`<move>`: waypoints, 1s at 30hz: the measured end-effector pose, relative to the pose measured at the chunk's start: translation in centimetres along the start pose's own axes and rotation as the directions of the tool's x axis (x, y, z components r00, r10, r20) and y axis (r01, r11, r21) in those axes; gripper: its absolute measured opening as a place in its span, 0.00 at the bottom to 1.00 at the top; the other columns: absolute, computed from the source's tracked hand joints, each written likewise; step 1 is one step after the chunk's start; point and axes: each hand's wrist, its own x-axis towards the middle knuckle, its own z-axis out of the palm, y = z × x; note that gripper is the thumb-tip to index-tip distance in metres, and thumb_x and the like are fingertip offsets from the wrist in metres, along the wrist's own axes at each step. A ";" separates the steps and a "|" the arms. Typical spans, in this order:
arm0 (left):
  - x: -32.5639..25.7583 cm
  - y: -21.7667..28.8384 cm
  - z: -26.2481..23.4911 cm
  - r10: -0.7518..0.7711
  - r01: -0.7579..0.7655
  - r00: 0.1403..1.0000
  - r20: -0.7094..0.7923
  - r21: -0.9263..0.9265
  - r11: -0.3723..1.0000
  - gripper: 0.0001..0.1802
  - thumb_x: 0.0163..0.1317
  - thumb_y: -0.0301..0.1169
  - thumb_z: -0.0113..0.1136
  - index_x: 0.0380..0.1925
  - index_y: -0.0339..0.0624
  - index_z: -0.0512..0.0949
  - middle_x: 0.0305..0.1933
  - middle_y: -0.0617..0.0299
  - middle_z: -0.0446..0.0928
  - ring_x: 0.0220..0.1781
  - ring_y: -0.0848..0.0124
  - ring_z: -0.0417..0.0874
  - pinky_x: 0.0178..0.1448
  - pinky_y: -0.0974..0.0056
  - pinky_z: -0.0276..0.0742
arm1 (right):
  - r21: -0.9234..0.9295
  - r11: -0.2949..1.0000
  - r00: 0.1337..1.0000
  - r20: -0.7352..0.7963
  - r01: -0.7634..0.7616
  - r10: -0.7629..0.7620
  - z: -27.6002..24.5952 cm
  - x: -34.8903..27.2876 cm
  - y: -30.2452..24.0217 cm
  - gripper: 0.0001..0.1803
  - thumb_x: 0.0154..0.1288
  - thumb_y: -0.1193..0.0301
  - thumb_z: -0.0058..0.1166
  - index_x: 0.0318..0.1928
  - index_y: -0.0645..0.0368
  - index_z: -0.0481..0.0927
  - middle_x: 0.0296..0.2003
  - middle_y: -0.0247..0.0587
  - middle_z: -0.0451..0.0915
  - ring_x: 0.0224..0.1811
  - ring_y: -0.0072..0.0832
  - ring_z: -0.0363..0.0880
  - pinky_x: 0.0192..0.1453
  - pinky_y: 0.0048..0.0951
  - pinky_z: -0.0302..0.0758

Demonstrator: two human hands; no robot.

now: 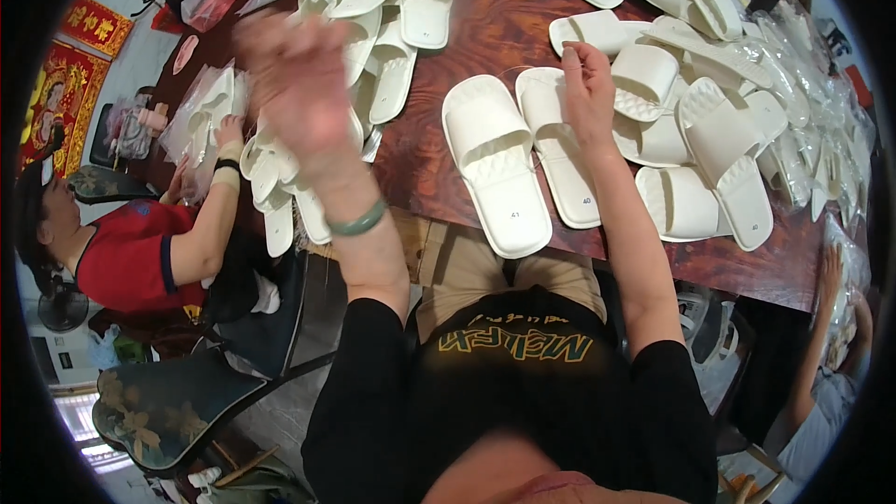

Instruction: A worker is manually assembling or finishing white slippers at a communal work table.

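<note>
A pair of white slippers lies side by side in front of me, toes away: a left slipper (496, 168) and a right slipper (564, 154). Over the right slipper's outer edge hangs my right hand (590, 93), its fingers curled together; a faint thin line runs near the fingertips, and what they hold, if anything, cannot be made out. My left hand (303, 84) is raised over the heap of white slippers (390, 79) on the left, smeared by motion, so its fingers do not read clearly. A green bangle (358, 218) circles the left wrist.
More white slippers (719, 131) pile up at the right, beside clear plastic bags (831, 131) of slippers. A person in red (126, 257) handles a bagged slipper (213, 107) at the left. Another person's hand (831, 275) touches a bag at the right. The table (485, 9) is reddish brown.
</note>
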 end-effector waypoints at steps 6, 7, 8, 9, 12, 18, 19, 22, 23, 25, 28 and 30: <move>-4.8 7.6 12.4 0.198 0.066 0.615 0.764 -0.300 0.952 0.10 0.61 0.30 0.52 0.28 0.42 0.82 0.29 0.60 0.80 0.15 0.73 0.70 0.19 0.71 0.57 | 0.185 0.977 0.994 0.009 -0.110 0.110 1.0 -0.2 -0.6 0.14 0.67 0.65 0.50 0.41 0.65 0.76 0.33 0.33 0.75 0.33 0.17 0.70 0.40 0.19 0.68; -5.2 7.7 12.6 0.093 0.138 0.544 0.834 -0.198 0.971 0.10 0.61 0.29 0.52 0.28 0.39 0.81 0.28 0.57 0.79 0.17 0.71 0.72 0.19 0.69 0.58 | 0.188 0.974 0.992 0.019 -0.130 0.128 0.9 -0.2 -0.6 0.13 0.67 0.66 0.50 0.41 0.65 0.77 0.33 0.33 0.76 0.34 0.17 0.70 0.40 0.19 0.68; -5.9 7.8 11.9 -0.008 0.202 0.463 0.886 -0.097 0.975 0.10 0.61 0.29 0.51 0.28 0.37 0.81 0.27 0.53 0.78 0.18 0.70 0.73 0.18 0.67 0.60 | 0.182 0.972 0.989 0.025 -0.146 0.144 0.5 -0.1 -0.4 0.13 0.67 0.66 0.50 0.40 0.65 0.77 0.34 0.33 0.76 0.35 0.16 0.70 0.40 0.19 0.68; -7.2 7.1 10.5 -0.134 0.171 0.481 0.866 0.057 0.984 0.12 0.62 0.29 0.50 0.28 0.36 0.81 0.27 0.53 0.78 0.19 0.68 0.74 0.19 0.66 0.63 | 0.177 0.971 0.984 0.102 -0.161 0.145 0.1 0.0 0.2 0.12 0.65 0.67 0.53 0.40 0.64 0.78 0.35 0.34 0.77 0.37 0.18 0.72 0.43 0.20 0.69; -11.5 3.2 8.3 -0.540 0.015 0.829 0.146 0.959 0.282 0.11 0.63 0.27 0.51 0.28 0.31 0.79 0.32 0.59 0.79 0.29 0.67 0.78 0.36 0.67 0.73 | -0.047 0.995 0.843 0.528 -0.089 0.100 -1.9 0.5 -3.1 0.14 0.59 0.65 0.59 0.41 0.63 0.79 0.36 0.37 0.78 0.40 0.21 0.74 0.48 0.22 0.70; -14.7 -5.8 -0.2 -0.689 0.565 0.649 -0.321 0.811 0.155 0.13 0.58 0.31 0.60 0.38 0.31 0.81 0.46 0.51 0.78 0.51 0.65 0.77 0.56 0.66 0.69 | -0.150 0.849 0.376 0.925 0.507 -0.061 -3.7 0.6 -4.3 0.35 0.46 0.69 0.62 0.58 0.52 0.69 0.60 0.50 0.63 0.65 0.46 0.56 0.68 0.44 0.51; -14.7 -6.7 -0.4 -0.616 0.478 0.714 -0.333 0.875 0.081 0.14 0.57 0.32 0.60 0.38 0.32 0.81 0.46 0.50 0.78 0.51 0.63 0.77 0.57 0.64 0.69 | -0.300 0.793 0.491 0.871 0.531 0.001 -3.8 0.5 -3.7 0.34 0.45 0.72 0.60 0.58 0.53 0.69 0.60 0.51 0.64 0.64 0.46 0.58 0.67 0.43 0.53; -13.3 -8.9 0.4 -0.518 0.227 0.828 -0.215 0.973 -0.040 0.12 0.56 0.32 0.60 0.35 0.34 0.82 0.49 0.46 0.76 0.47 0.56 0.77 0.52 0.58 0.70 | -0.437 0.731 0.651 0.759 0.525 -0.015 -2.8 0.4 -0.5 0.32 0.44 0.77 0.55 0.56 0.56 0.70 0.55 0.52 0.69 0.60 0.47 0.64 0.62 0.43 0.61; -13.4 -9.7 0.1 -0.499 0.232 0.837 -0.224 0.972 -0.047 0.12 0.56 0.32 0.60 0.35 0.34 0.82 0.49 0.46 0.76 0.47 0.56 0.77 0.52 0.58 0.70 | -0.448 0.765 0.697 0.717 0.462 0.000 -2.1 -0.1 -1.3 0.31 0.43 0.77 0.54 0.55 0.56 0.71 0.53 0.51 0.72 0.57 0.47 0.67 0.59 0.43 0.63; -13.9 -11.7 -1.0 -0.454 0.220 0.852 -0.261 0.965 -0.142 0.09 0.53 0.33 0.60 0.29 0.40 0.83 0.44 0.42 0.74 0.41 0.52 0.75 0.44 0.53 0.68 | -0.452 0.782 0.770 0.636 0.428 -0.054 -1.1 -0.9 -1.2 0.30 0.42 0.78 0.53 0.52 0.57 0.73 0.47 0.47 0.76 0.51 0.46 0.71 0.54 0.44 0.67; -14.9 -13.0 -1.2 -0.331 0.002 0.935 -0.130 0.933 -0.360 0.06 0.51 0.33 0.60 0.24 0.45 0.83 0.34 0.44 0.74 0.37 0.54 0.74 0.39 0.52 0.65 | -0.467 0.789 0.784 0.620 0.398 -0.029 -0.3 -1.7 -2.5 0.30 0.42 0.77 0.55 0.52 0.57 0.74 0.47 0.47 0.76 0.51 0.46 0.71 0.53 0.44 0.67; -15.1 -13.1 -1.7 -0.261 -0.005 0.960 -0.105 0.921 -0.390 0.05 0.50 0.33 0.60 0.24 0.49 0.83 0.26 0.48 0.73 0.35 0.54 0.76 0.40 0.51 0.66 | -0.464 0.804 0.774 0.633 0.373 0.006 -0.2 -1.7 -2.8 0.31 0.42 0.76 0.56 0.53 0.55 0.73 0.49 0.46 0.75 0.53 0.45 0.70 0.56 0.44 0.65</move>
